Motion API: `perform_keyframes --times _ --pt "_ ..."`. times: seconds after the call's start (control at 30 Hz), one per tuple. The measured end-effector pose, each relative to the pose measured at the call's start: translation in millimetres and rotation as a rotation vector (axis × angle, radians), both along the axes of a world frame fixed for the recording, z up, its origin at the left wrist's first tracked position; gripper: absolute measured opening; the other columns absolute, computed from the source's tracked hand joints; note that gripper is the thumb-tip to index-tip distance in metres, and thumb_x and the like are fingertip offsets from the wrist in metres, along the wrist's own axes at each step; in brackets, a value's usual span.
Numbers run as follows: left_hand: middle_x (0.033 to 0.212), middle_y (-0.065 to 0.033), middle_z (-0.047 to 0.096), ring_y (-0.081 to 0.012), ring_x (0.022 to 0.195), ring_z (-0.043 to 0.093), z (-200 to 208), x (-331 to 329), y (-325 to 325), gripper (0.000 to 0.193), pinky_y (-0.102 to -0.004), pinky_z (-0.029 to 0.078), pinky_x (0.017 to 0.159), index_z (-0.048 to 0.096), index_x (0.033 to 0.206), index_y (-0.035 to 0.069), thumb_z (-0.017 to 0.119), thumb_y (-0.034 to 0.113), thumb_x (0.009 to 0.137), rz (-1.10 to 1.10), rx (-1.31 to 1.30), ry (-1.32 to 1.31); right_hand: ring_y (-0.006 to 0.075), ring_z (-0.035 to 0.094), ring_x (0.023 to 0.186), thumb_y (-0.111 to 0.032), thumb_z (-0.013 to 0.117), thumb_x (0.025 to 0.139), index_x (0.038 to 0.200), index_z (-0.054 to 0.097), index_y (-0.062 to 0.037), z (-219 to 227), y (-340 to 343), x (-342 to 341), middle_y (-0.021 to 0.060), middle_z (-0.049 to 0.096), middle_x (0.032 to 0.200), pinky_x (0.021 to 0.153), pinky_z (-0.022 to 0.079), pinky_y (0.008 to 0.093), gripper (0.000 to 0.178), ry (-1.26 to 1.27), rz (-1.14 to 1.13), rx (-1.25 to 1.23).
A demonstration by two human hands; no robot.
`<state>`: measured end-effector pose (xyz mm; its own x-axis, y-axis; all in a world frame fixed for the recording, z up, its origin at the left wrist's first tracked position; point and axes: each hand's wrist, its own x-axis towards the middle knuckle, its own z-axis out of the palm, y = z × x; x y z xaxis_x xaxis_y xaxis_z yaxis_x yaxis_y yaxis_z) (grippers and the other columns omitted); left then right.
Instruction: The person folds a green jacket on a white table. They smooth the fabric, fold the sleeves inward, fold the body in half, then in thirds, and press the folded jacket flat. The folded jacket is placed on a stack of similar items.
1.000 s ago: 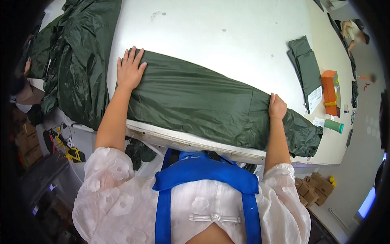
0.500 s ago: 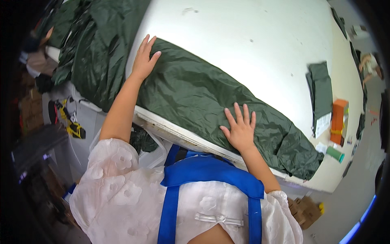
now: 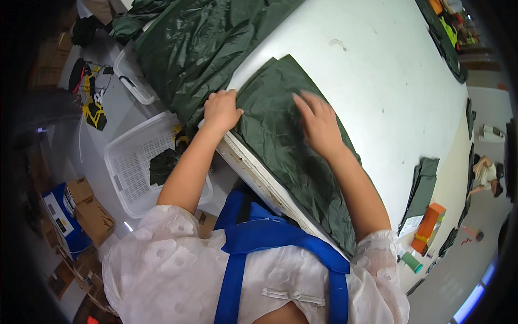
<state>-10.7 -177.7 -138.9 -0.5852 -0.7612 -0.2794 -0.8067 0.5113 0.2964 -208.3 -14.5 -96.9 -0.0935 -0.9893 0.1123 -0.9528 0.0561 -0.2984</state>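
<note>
In the head view, the left hand (image 3: 220, 110) sits at the near left corner of a green cloth (image 3: 275, 113), its fingers bent and side by side and its thumb pointing right over the fabric; whether this grip is clamped on the cloth or only touching it, I cannot tell. The grip of the right hand (image 3: 321, 124) is apart, with thumb and fingers spread above the middle of the cloth; the fingertips are blurred, and contact with the fabric is unclear. The cloth lies wrinkled along the near edge of the white tabletop (image 3: 388, 92).

Beyond the left hand, a larger green sheet (image 3: 205, 48) drapes over the tabletop's edge. To the right lie a folded green piece (image 3: 422, 189), an orange box (image 3: 428, 229) and a green roll (image 3: 411, 262).

Below the tabletop's left side, a white basket (image 3: 132, 171) holds dark green fabric (image 3: 163, 166). Cardboard boxes (image 3: 93, 216) stand at lower left beside a blue-and-white box (image 3: 59, 216). At the far right, another person (image 3: 485, 175) bends forward.
</note>
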Motion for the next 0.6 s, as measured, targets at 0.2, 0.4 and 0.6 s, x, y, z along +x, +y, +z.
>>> perform_keyframes --times 0.2,0.4,0.6 --pt "0.086 -0.0109 0.056 -0.031 0.084 0.058 -15.5 5.6 22.6 0.022 -0.0436 0.047 0.07 0.056 0.091 0.008 0.063 0.003 0.07 -0.165 -0.179 0.301 0.0247 0.045 0.123 -0.003 0.057 0.076 0.136 0.041 -0.0193 -23.8 -136.0 -14.0 0.0055 0.052 0.126 0.11 0.027 0.0434 0.064 0.421 0.351 0.131" --pt "0.094 -0.01 0.057 -0.0322 0.091 0.056 -16.4 34.1 35.8 0.042 -0.0406 0.047 0.079 0.059 0.107 0.008 0.065 -0.002 0.066 0.054 -0.13 0.648 0.0221 0.055 0.092 -0.01 0.053 0.079 0.088 0.056 -0.0135 -27.6 -144.8 -22.7 0.0041 0.059 0.087 0.078 0.043 0.036 0.011 0.24 0.361 0.208" --pt "0.089 -0.0091 0.058 -0.0309 0.088 0.055 -34.4 48.2 47.3 0.028 -0.04 0.045 0.077 0.061 0.089 0.004 0.067 -0.004 0.062 0.066 -0.089 0.888 0.0202 0.053 0.087 -0.013 0.055 0.077 0.085 0.055 -0.0138 -22.3 -119.3 -23.8 0.0017 0.055 0.084 0.076 0.039 0.0325 0.008 0.38 0.404 -0.06"
